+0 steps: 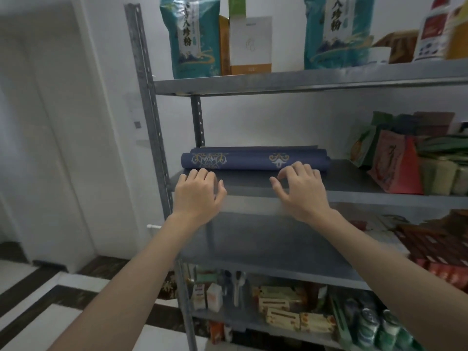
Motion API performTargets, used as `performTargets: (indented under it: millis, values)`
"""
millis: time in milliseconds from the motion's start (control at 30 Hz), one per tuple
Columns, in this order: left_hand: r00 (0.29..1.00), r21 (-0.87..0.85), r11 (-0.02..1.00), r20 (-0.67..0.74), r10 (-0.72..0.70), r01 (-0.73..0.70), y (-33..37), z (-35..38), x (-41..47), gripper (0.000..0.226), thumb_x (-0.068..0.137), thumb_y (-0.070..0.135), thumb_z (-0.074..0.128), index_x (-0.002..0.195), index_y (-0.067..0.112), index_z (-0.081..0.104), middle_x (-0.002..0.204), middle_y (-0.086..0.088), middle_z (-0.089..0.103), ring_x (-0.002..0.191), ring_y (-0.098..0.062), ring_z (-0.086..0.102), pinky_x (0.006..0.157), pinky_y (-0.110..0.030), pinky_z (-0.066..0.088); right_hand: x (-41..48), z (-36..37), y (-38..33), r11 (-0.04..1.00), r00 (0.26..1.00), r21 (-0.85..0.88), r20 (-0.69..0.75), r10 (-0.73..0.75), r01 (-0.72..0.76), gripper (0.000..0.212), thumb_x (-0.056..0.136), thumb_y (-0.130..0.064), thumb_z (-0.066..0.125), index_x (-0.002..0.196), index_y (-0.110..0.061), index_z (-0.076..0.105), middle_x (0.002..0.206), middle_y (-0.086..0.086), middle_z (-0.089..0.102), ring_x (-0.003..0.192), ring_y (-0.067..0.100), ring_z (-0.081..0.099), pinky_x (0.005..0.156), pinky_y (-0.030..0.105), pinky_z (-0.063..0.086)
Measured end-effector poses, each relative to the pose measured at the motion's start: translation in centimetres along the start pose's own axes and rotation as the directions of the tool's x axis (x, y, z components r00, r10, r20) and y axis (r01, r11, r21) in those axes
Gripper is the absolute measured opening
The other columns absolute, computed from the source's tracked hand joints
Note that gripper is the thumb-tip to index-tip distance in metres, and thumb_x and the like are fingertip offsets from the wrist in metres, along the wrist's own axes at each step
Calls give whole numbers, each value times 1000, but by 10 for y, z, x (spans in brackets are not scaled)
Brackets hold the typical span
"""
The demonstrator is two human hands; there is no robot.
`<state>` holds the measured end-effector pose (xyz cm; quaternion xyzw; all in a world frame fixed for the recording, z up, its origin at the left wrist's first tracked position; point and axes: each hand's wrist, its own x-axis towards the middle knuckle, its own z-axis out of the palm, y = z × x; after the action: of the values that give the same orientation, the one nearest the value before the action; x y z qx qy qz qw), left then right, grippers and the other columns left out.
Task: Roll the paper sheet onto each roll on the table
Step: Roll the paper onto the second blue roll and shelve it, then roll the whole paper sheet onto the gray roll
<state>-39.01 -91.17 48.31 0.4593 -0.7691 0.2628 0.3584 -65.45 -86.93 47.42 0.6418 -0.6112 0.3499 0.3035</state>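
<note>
Seen from the person's head, two bare arms reach forward to a grey metal shelf (354, 179) at about chest height. The left hand (197, 192) lies palm down over the shelf's front edge, fingers loosely bent and close together, with the fingertips at the lower front edge of a blue paper roll (253, 161). The right hand (302, 190) is also palm down, its fingers more arched and slightly spread, the tips at the roll's front near its right end. Neither hand wraps around or grips anything. Whether the fingertips truly press the roll or sit just short of it cannot be told.

The roll lies crosswise on the shelf, well back from the front edge. It is dark blue with gold and white ornamental patterns, one near the left end and one right of centre. A second blue roll (253, 149) lies directly behind it, touching it. To the right on the same shelf stand coloured packets (395, 168). The shelf above holds tall teal bags (195, 36).
</note>
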Motion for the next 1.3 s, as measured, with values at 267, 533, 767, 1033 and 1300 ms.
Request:
performTargets:
  millis: [267,533,767,1033,1300]
  values:
    - [996,60,995,35,-78,76,-21,-79,-46,45,97,41,34,87,11,66,85,-4,66,79,-27,60,73,-42,51,-15,-43,-60,996,999,89,32,-25,22,56,99,-59,31,102,-16,66,102,4,61,97,28,55,87,42,40]
    - [989,130,982,30,-144,139,-67,-178,-142,44,96,41,34,83,14,66,80,-2,65,72,-21,58,70,-33,43,-59,-86,-166,975,993,212,89,-78,58,58,99,-59,29,108,-16,66,106,3,61,99,25,55,89,43,43]
    - [967,257,939,53,-251,229,-107,-288,-232,45,98,42,35,87,14,68,83,-1,66,75,-19,57,72,-35,49,-102,-146,-276,931,977,340,115,-181,132,60,98,-63,23,108,-19,63,108,1,58,100,21,52,92,39,40]
    - [910,415,836,43,-411,358,-139,-413,-325,48,96,43,30,88,13,66,86,-3,66,80,-24,60,78,-40,49,-141,-204,-398,815,942,529,81,-325,236,57,100,-60,28,115,-18,63,118,3,60,111,22,53,100,40,39]
    - [870,626,643,-124,-478,442,-152,-527,-409,43,97,37,36,83,9,65,79,-7,64,70,-24,55,69,-37,47,-162,-244,-518,616,869,687,-47,-492,386,56,101,-59,29,112,-18,66,114,2,64,111,22,57,102,40,40]
